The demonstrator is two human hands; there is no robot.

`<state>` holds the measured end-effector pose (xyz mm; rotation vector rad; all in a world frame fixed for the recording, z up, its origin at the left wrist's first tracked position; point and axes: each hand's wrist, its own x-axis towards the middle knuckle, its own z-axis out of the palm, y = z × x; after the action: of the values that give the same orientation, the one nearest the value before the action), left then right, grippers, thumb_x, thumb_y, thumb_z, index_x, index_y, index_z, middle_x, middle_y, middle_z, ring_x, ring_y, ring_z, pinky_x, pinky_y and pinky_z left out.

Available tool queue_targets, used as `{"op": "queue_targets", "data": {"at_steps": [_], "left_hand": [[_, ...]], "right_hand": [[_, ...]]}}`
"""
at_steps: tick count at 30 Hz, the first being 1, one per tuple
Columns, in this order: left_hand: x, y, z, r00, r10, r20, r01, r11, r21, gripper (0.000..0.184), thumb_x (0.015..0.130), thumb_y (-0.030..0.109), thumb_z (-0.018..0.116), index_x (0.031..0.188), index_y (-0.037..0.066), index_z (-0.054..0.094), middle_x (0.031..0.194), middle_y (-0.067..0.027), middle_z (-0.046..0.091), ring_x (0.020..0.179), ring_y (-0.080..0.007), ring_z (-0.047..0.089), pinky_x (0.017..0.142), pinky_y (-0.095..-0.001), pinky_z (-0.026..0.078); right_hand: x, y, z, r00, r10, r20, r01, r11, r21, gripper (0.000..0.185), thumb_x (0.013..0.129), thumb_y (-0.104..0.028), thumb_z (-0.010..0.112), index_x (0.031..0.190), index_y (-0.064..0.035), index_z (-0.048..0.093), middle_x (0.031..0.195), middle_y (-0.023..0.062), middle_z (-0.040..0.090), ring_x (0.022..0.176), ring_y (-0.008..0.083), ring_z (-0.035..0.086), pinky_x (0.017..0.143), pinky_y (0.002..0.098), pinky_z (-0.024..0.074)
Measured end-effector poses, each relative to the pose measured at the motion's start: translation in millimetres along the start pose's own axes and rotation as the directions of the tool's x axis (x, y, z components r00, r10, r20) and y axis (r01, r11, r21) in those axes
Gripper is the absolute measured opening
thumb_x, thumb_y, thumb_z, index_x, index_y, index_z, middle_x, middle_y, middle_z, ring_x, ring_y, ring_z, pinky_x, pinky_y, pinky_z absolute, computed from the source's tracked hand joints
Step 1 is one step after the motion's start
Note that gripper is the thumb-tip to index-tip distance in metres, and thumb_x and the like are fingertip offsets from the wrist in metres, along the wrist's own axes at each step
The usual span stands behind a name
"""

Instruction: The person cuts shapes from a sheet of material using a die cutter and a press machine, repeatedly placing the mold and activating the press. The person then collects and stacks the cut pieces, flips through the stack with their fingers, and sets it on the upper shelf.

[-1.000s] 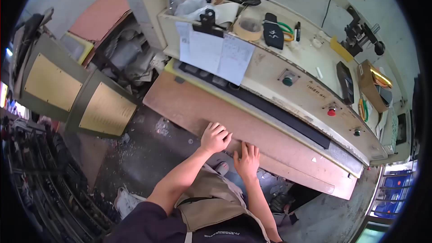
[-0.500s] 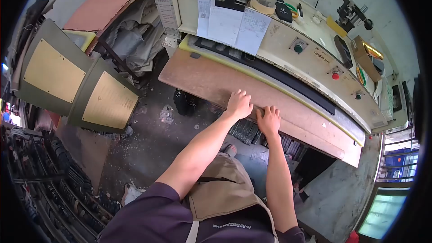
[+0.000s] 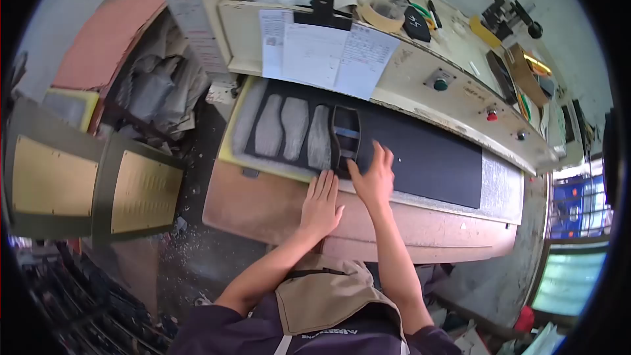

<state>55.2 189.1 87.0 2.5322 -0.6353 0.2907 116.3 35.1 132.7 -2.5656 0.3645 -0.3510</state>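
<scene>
On the pulled-out board, a black sheet (image 3: 427, 158) has several insole-shaped cutouts at its left part, with grey showing in them. A dark sole-shaped cutting frame (image 3: 346, 133) with a blue strip across it stands at the right end of the cutouts. My left hand (image 3: 321, 207) lies flat, fingers stretched, at the sheet's near edge just below the frame. My right hand (image 3: 374, 176) is spread over the sheet right beside the frame's near end; its thumb is close to the frame, and whether they touch is unclear.
Papers under a black clip (image 3: 322, 10) hang on the machine front, above the cutouts. Green (image 3: 440, 84) and red (image 3: 491, 115) buttons sit to the right. A brown ledge (image 3: 420, 233) runs along the near side. Metal panels (image 3: 55, 177) stand at left.
The board with the black sheet now shows much farther out from under the machine, exposing the cutouts and the frame. My hands have left the ledge's near edge and moved forward; the right fingers have spread.
</scene>
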Motion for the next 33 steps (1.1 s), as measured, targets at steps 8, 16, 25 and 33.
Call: {"op": "queue_targets", "data": {"at_steps": [8, 16, 25, 33], "left_hand": [[-61.8, 1.0, 6.0, 0.983, -0.012, 0.184, 0.022, 0.998, -0.054, 0.086, 0.085, 0.023, 0.076, 0.157, -0.012, 0.043, 0.165, -0.0298, 0.044, 0.156, -0.0428, 0.039, 0.130, -0.0544, 0.029], [-11.5, -11.7, -60.2, 0.961, -0.142, 0.236, 0.245, 0.833, -0.496, 0.089, 0.083, 0.012, 0.082, 0.162, -0.003, 0.042, 0.163, -0.0257, 0.049, 0.147, -0.0410, 0.053, 0.122, -0.0520, 0.043], [25.5, 98.9, -123.1, 0.872, 0.289, 0.396, 0.300, 0.325, -0.897, 0.096, 0.075, 0.005, 0.092, 0.159, 0.005, 0.045, 0.151, -0.0164, 0.060, 0.132, -0.0321, 0.063, 0.116, -0.0425, 0.048], [-26.1, 194.7, -71.2, 0.812, 0.214, 0.543, 0.468, 0.317, -0.825, 0.095, 0.073, 0.008, 0.095, 0.154, 0.010, 0.046, 0.146, -0.0133, 0.061, 0.127, -0.0296, 0.062, 0.112, -0.0423, 0.048]], "right_hand": [[66.0, -56.1, 59.9, 0.997, 0.016, 0.078, 0.005, 0.966, -0.260, 0.042, 0.080, -0.031, 0.082, 0.118, -0.0166, 0.077, 0.125, 0.0096, 0.065, 0.105, 0.0334, 0.059, 0.097, 0.0435, 0.0487], [-64.1, -21.3, -52.4, 1.000, -0.028, -0.013, 0.030, 0.773, 0.633, 0.088, 0.066, -0.010, 0.091, 0.146, -0.0049, 0.056, 0.138, 0.0150, 0.062, 0.124, 0.0316, 0.061, 0.107, 0.0421, 0.0496], [-96.6, 69.0, -156.6, 0.900, -0.417, 0.125, 0.170, 0.601, 0.781, 0.088, 0.066, -0.006, 0.094, 0.145, -0.0015, 0.057, 0.127, 0.0134, 0.070, 0.111, 0.0265, 0.069, 0.101, 0.0388, 0.0535], [-164.8, 154.6, -187.9, 0.733, -0.287, 0.617, -0.510, 0.368, 0.778, 0.076, 0.073, 0.002, 0.089, 0.142, -0.0030, 0.059, 0.124, 0.0104, 0.072, 0.109, 0.0226, 0.068, 0.101, 0.0382, 0.0538]]}}
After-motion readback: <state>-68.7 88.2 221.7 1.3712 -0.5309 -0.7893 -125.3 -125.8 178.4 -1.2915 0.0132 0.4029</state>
